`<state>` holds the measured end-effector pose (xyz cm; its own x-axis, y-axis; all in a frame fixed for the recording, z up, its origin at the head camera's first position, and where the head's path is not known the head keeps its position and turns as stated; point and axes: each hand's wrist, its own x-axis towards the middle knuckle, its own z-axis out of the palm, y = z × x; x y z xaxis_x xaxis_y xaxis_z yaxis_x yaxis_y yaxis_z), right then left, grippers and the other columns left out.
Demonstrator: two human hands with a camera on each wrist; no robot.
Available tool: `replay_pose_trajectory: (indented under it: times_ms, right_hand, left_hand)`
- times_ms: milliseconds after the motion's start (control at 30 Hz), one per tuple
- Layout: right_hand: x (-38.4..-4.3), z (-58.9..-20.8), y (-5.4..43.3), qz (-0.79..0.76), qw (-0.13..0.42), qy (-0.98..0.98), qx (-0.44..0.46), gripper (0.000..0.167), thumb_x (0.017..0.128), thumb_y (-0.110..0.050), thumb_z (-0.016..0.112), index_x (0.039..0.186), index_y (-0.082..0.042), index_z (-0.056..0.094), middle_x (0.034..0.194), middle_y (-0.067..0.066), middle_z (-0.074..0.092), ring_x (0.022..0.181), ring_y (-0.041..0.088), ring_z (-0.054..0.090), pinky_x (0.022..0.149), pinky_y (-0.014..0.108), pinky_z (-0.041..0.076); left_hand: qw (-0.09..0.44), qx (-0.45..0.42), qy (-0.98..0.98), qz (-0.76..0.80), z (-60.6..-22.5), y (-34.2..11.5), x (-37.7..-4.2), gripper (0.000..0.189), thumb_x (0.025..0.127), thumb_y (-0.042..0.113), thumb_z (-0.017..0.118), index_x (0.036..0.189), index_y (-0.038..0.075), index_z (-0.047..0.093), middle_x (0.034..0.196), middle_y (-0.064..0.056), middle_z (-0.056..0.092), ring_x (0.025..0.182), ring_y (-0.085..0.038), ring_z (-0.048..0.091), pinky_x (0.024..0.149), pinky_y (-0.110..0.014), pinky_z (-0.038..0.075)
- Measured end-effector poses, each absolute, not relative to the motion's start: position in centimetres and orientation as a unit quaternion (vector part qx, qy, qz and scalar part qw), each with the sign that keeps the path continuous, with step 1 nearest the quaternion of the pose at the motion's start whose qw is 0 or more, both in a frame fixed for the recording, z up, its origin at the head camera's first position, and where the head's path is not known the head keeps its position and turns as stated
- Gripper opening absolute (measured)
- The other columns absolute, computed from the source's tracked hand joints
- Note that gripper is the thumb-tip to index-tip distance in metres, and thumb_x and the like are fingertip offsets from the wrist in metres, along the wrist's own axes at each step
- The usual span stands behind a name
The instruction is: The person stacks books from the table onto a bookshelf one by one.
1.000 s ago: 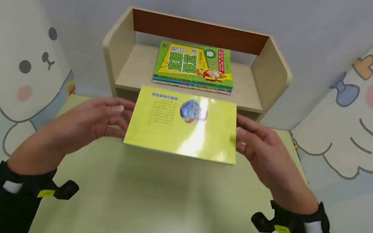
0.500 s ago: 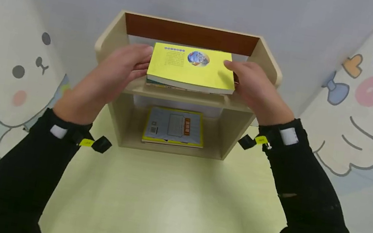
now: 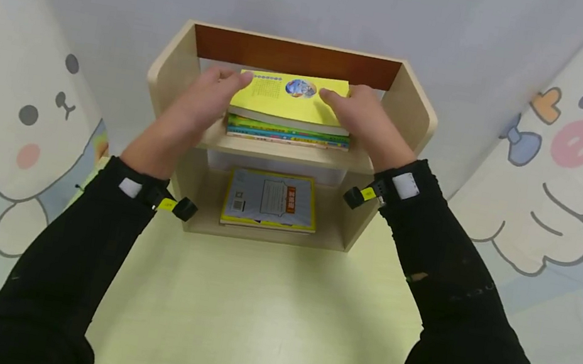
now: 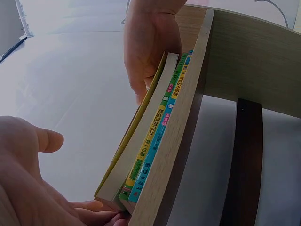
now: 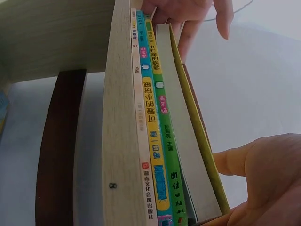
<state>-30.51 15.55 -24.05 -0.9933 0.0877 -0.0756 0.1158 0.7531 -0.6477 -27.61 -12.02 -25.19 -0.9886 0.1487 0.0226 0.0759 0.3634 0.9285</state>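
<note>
A thick yellow book [image 3: 281, 103] lies cover-up on a stack of thinner books [image 3: 287, 135] on the upper shelf. My left hand [image 3: 203, 98] is at its left end; in the left wrist view the fingers [image 4: 96, 215] reach the stack's end while the thumb stands off the cover. At the other end is my right hand [image 3: 365, 122], its thumb over the cover in the head view and its fingers [image 5: 235, 217] against the end of the book. Green, blue and white spines show beneath the yellow book in the right wrist view.
The small wooden shelf unit [image 3: 284, 154] has side panels and a dark brown back rail [image 3: 296, 57]. On its lower level lies a grey book with yellow edges [image 3: 271, 199]. It stands on a pale green table [image 3: 258, 317] between walls with cartoon pictures.
Both hands have carried the yellow book forward from in front of the shelf and onto the stack. Since half a second ago it has shifted slightly left and the hands have drawn closer together.
</note>
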Motion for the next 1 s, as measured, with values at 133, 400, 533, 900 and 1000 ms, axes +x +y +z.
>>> replay_pose_trajectory:
  times_ms: [133,400,533,900,1000]
  right_hand:
    - [-30.7,-24.5,15.6,-0.322,0.024,0.945,0.055,0.071,0.108,-0.066,0.053,0.143,-0.004,0.059,0.109,0.011,0.051,0.100,0.024,0.057,0.082,0.033,0.043]
    - [-30.5,-24.6,15.7,-0.305,0.028,0.951,0.047,0.076,0.108,-0.068,0.052,0.146,-0.003,0.058,0.107,0.012,0.049,0.098,0.024,0.056,0.080,0.033,0.042]
    - [-30.8,-24.6,15.6,-0.306,0.026,0.951,0.041,0.076,0.108,-0.068,0.052,0.146,-0.002,0.057,0.110,0.014,0.051,0.099,0.027,0.058,0.081,0.034,0.044]
    - [-21.9,-25.5,17.2,-0.328,-0.173,0.921,-0.120,0.068,0.112,-0.043,0.065,0.163,-0.003,0.046,0.150,0.021,0.049,0.137,0.033,0.051,0.109,0.051,0.049]
    - [-17.5,-27.8,19.3,-0.318,-0.248,0.892,-0.206,0.041,0.109,-0.023,0.072,0.142,0.001,0.064,0.127,0.018,0.063,0.117,0.031,0.062,0.094,0.048,0.053]
  left_hand:
    - [0.045,0.055,0.845,0.530,-25.1,-11.9,-27.2,0.085,0.110,0.066,0.052,0.172,0.012,0.031,0.167,-0.009,0.046,0.149,-0.027,0.041,0.129,-0.052,0.029]
    - [0.064,0.067,0.858,0.506,-24.8,-12.0,-26.7,0.087,0.110,0.066,0.052,0.174,0.012,0.028,0.162,-0.010,0.052,0.144,-0.027,0.045,0.125,-0.053,0.031]
    - [0.056,0.063,0.861,0.502,-24.7,-12.1,-26.8,0.088,0.110,0.066,0.052,0.174,0.010,0.028,0.163,-0.012,0.050,0.144,-0.029,0.045,0.125,-0.054,0.031]
    - [-0.113,0.202,0.869,0.438,-26.6,-14.3,-21.4,0.071,0.110,0.042,0.066,0.167,0.008,0.040,0.170,-0.010,0.044,0.155,-0.030,0.041,0.126,-0.054,0.038]
    - [-0.173,0.271,0.878,0.355,-28.7,-16.5,-18.1,0.055,0.108,0.030,0.073,0.153,0.004,0.057,0.152,-0.014,0.062,0.140,-0.033,0.058,0.114,-0.058,0.049]
